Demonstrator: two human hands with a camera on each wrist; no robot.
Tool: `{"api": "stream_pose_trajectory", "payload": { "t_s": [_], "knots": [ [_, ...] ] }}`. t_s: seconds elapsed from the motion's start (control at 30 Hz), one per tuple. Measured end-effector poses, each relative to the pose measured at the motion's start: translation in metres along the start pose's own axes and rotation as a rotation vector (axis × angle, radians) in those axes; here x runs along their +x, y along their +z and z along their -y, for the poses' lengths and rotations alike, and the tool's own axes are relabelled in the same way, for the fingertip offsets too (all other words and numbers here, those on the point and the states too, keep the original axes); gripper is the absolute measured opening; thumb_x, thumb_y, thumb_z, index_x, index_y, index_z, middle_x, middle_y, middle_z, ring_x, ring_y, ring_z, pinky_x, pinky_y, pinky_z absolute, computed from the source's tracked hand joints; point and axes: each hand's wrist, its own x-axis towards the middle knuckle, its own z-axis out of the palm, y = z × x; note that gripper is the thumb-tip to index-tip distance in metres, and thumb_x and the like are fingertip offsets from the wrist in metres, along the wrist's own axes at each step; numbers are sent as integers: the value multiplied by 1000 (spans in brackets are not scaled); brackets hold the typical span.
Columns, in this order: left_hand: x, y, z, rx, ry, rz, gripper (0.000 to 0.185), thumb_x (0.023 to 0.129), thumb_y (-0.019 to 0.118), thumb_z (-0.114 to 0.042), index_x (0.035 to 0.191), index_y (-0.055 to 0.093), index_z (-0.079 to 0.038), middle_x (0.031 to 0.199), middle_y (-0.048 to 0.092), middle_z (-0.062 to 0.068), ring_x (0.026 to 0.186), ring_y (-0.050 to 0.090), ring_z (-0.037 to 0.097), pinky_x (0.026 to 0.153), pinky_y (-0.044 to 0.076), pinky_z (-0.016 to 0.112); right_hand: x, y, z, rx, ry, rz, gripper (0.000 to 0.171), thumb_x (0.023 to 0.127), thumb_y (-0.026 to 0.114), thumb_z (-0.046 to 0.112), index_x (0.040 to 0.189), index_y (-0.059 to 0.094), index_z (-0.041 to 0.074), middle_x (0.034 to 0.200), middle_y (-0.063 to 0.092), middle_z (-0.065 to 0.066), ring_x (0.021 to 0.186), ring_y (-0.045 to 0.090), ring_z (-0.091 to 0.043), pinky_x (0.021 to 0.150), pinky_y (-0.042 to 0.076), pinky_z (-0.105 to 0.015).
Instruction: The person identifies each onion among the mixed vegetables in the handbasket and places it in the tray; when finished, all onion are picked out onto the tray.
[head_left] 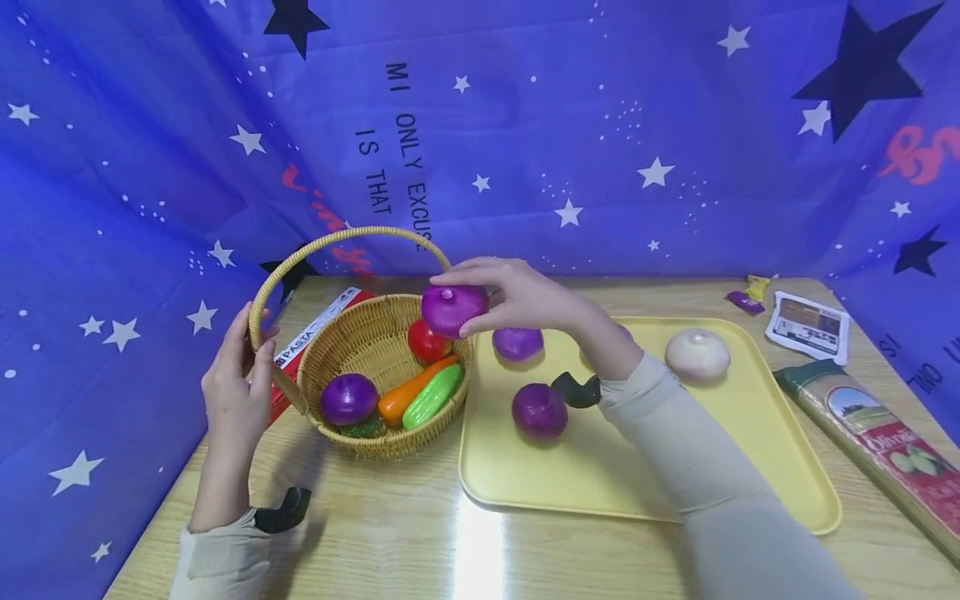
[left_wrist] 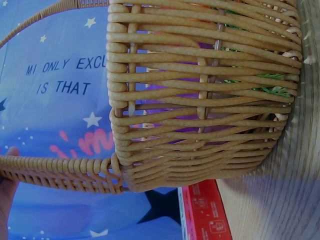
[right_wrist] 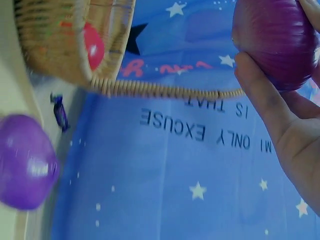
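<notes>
My right hand (head_left: 491,292) grips a purple onion (head_left: 453,308) (right_wrist: 272,42) in the air over the right rim of a wicker basket (head_left: 378,354) (left_wrist: 200,100). My left hand (head_left: 236,375) holds the left foot of the basket's arched handle (head_left: 262,304) (left_wrist: 55,172). Inside the basket lie another purple onion (head_left: 348,398), a red tomato (head_left: 427,340) (right_wrist: 92,45), an orange carrot (head_left: 408,392) and a green cucumber (head_left: 433,396). Two more purple onions (head_left: 517,342) (head_left: 539,410) and a white onion (head_left: 697,353) sit on the yellow tray (head_left: 637,475).
A red pasta box (head_left: 315,337) (left_wrist: 205,212) lies behind the basket at the left. A long pasta packet (head_left: 885,446), a small white packet (head_left: 808,325) and a purple wrapper (head_left: 744,302) lie right of the tray. Blue star cloth walls the table in.
</notes>
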Motion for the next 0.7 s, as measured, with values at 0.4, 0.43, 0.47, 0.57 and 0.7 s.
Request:
{"api": "stream_pose_trajectory", "payload": {
  "t_s": [0.4,0.43,0.47,0.57,0.7],
  "knots": [
    [-3,-3,-1,2,2,2,50,93,55,-3,140,46,-19,124,63,16,103,52,-21,87,41,-2,-51,-18,-9,141,149,-75,67,75,80,29,136,52,25,142,45,-8,117,58,-24,90,56,-30],
    [-3,-4,-2,7,3,5,51,93,54,-3,140,46,-20,124,63,15,103,52,-21,87,41,-3,-56,-19,-9,139,153,-83,67,75,79,29,136,52,24,142,45,-9,117,58,-25,90,56,-30],
    [-3,-4,-2,9,5,5,51,93,54,-3,140,46,-20,125,63,14,103,52,-21,88,40,-3,-61,-21,-10,137,160,-92,67,75,79,28,136,52,24,141,46,-10,116,58,-25,90,57,-31],
    [-2,-2,-2,-6,18,2,51,92,55,-2,140,47,-18,124,63,15,103,52,-21,87,41,-3,-75,-25,-14,133,184,-120,67,76,79,25,136,51,20,142,46,-11,117,57,-28,89,57,-32],
    [-1,0,-1,-27,29,-9,51,91,57,-1,139,47,-17,123,63,17,103,52,-21,87,41,-3,-96,-33,-20,131,263,-153,67,76,79,25,137,51,22,143,44,-10,119,56,-30,89,56,-30]
  ]
}}
